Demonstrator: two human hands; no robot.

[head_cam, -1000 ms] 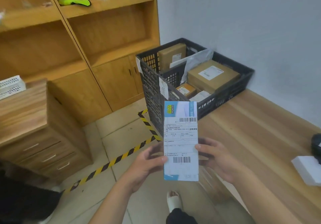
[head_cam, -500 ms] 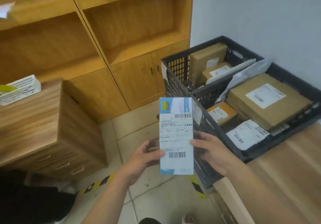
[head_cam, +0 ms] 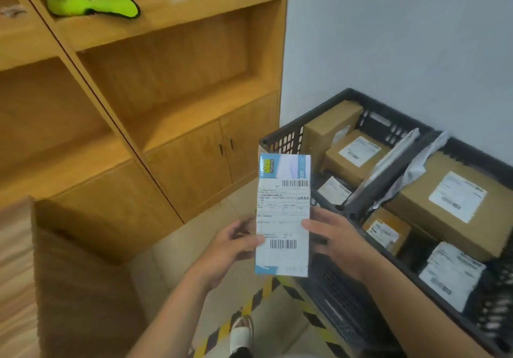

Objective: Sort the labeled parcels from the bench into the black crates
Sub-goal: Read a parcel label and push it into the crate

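I hold a slim blue-and-white labeled parcel [head_cam: 283, 216] upright in front of me, its white shipping label and two barcodes facing me. My left hand [head_cam: 233, 246] pinches its left edge and my right hand [head_cam: 333, 235] pinches its right edge. Just to the right stand two black crates side by side. The far black crate [head_cam: 280, 138] holds several brown boxes with white labels. The near black crate [head_cam: 369, 249] holds a large brown box [head_cam: 455, 205], a small one and white-labeled packets.
A wooden shelf unit with cupboard doors [head_cam: 194, 163] fills the left and back. A neon yellow item [head_cam: 91, 3] lies on an upper shelf. A wooden drawer cabinet [head_cam: 69, 288] stands at lower left. Yellow-black tape [head_cam: 249, 305] marks the tiled floor.
I have come closer to the crates; they now sit lower and nearer on the right. The parcel stays upright between both hands with the same hold.
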